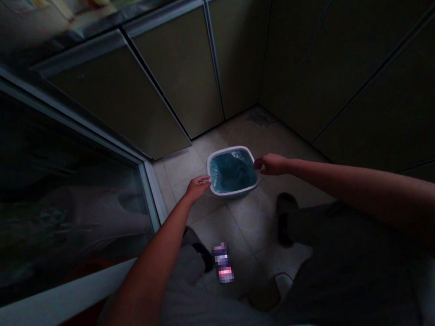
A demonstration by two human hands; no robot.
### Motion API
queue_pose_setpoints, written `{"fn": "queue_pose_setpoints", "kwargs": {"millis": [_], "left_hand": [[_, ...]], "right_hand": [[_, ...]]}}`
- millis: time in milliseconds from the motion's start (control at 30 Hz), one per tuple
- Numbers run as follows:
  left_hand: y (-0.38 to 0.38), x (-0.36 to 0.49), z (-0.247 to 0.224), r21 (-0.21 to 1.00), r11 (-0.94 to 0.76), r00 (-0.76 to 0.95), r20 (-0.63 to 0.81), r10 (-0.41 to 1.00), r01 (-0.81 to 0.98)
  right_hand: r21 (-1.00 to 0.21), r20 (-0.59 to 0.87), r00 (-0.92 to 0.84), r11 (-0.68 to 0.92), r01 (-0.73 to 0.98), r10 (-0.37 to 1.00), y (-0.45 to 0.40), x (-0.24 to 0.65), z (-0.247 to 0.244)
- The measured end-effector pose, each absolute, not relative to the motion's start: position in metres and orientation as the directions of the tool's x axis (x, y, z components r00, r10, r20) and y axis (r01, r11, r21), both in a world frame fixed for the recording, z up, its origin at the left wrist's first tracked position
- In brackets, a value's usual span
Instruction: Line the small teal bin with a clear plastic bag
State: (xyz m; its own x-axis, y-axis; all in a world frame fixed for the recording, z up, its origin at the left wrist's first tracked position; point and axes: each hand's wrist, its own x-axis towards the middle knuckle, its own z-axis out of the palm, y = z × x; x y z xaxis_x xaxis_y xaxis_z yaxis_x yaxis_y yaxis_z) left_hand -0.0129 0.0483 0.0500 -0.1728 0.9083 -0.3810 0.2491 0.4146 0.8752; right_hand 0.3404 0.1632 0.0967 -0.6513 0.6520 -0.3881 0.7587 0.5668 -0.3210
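A trash bin with a pale rim (228,192) and a blue-green plastic bag lining (230,173) stands on the floor in front of me. The bag's edge seems tucked beneath the rim. My left hand (199,187) has its fingers closed on the rim's left side. On the opposite side, my right hand (273,164) grips the rim with bent fingers. Both arms reach down from the lower corners of the view. Dim light hides the bottom of the bin.
Cabinet doors (177,69) line the back, with a dark cabinet wall (347,68) on the right. A glass door frame (151,190) stands at left. A pixelated object (223,263) lies between my feet; a dark shoe (286,218) is right of it. Items sit on the countertop (126,13).
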Motion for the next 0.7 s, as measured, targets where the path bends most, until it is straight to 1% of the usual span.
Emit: {"fn": "queue_pose_setpoints", "kwargs": {"millis": [67,133,200,233,300,367,467,600,700], "left_hand": [[0.036,-0.013,0.038,0.869,0.368,-0.132,-0.344,0.930,0.330],[0.028,-0.014,0.029,0.837,0.282,-0.115,-0.259,0.959,0.469],[0.023,-0.016,0.025,0.760,0.187,-0.090,-0.168,0.982,0.622],[0.022,-0.017,0.024,0.716,0.155,-0.072,-0.145,0.987,0.681],[0.020,-0.018,0.023,0.647,0.144,-0.054,-0.157,0.986,0.748],[0.019,-0.017,0.023,0.614,0.182,-0.073,-0.199,0.977,0.768],[0.016,-0.013,0.023,0.603,0.240,-0.104,-0.252,0.962,0.761],[0.011,-0.009,0.031,0.627,0.296,-0.105,-0.323,0.940,0.721],[0.012,-0.006,0.043,0.609,0.351,-0.124,-0.383,0.915,0.711]], "right_hand": [[-0.292,-0.431,-0.648,0.582,0.759,0.628,0.155,0.340,0.086],[-0.274,-0.439,-0.653,0.600,0.752,0.617,0.151,0.338,0.079],[-0.251,-0.437,-0.655,0.616,0.747,0.617,0.149,0.334,0.076],[-0.237,-0.439,-0.649,0.617,0.750,0.621,0.150,0.332,0.075],[-0.217,-0.454,-0.623,0.600,0.770,0.637,0.152,0.328,0.073],[-0.221,-0.474,-0.593,0.564,0.796,0.651,0.155,0.325,0.071],[-0.249,-0.496,-0.560,0.509,0.824,0.664,0.159,0.323,0.068],[-0.290,-0.468,-0.530,0.444,0.848,0.707,0.164,0.324,0.064],[-0.316,-0.452,-0.510,0.403,0.859,0.732,0.170,0.326,0.063]]}}
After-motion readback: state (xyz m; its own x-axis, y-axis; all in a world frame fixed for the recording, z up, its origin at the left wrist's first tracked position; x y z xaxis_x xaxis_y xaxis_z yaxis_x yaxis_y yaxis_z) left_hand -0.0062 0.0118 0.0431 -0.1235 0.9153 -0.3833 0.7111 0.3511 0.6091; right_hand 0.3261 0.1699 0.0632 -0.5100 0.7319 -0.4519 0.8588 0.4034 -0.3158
